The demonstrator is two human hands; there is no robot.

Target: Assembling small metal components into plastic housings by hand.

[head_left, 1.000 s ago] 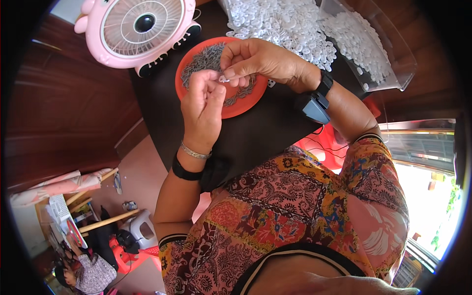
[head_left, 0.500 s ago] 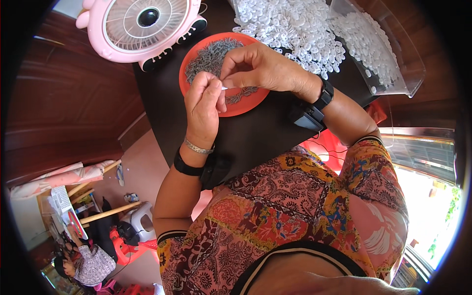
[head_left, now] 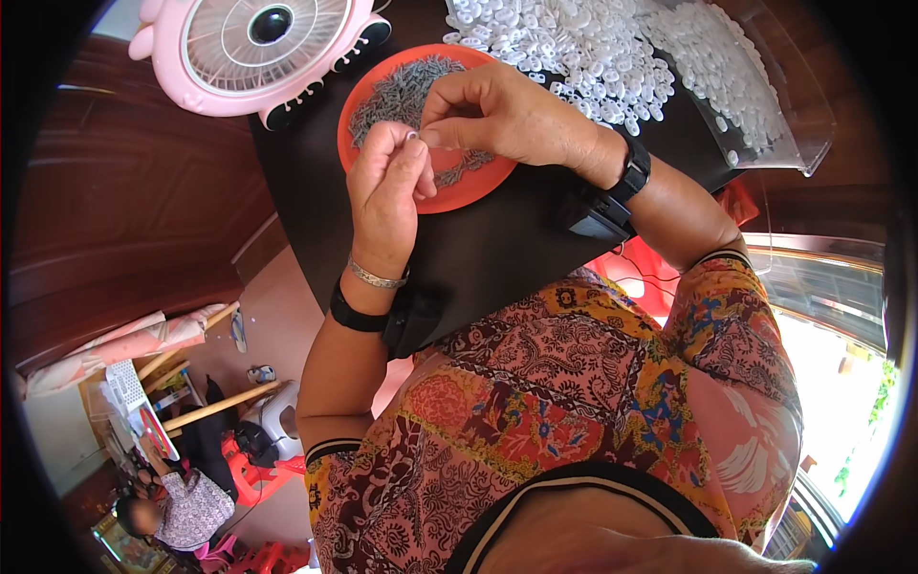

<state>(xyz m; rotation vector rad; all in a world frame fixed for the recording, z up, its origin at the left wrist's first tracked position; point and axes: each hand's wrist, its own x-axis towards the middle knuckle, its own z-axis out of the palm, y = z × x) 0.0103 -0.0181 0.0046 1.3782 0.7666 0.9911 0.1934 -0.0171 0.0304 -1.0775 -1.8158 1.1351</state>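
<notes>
My left hand point(head_left: 387, 187) is closed in a pinch on a small white plastic piece point(head_left: 412, 136), mostly covered by the thumb and finger. Against it, my right hand point(head_left: 521, 115) has thumb and forefinger pressed together; whatever they hold is hidden. Both hands are over a round orange plate point(head_left: 488, 188) on the dark table. Small grey screw-like pieces point(head_left: 406, 91) are heaped in the plate, with a few strewn toward its near side. Beyond my right hand lies a large pile of white oval plastic pieces with holes point(head_left: 574, 48).
A pink fan point(head_left: 273, 91) stands at the far left of the table point(head_left: 488, 249). At the far right, a clear plastic bin point(head_left: 789, 153) lies tipped with more white pieces in it. Another person point(head_left: 191, 512) is in the room at lower left, near red stools point(head_left: 253, 478).
The whole view has shifted slightly, the table scene sitting a bit higher and more to the left. My fingertips have closed nearer over the white piece, and less of it shows.
</notes>
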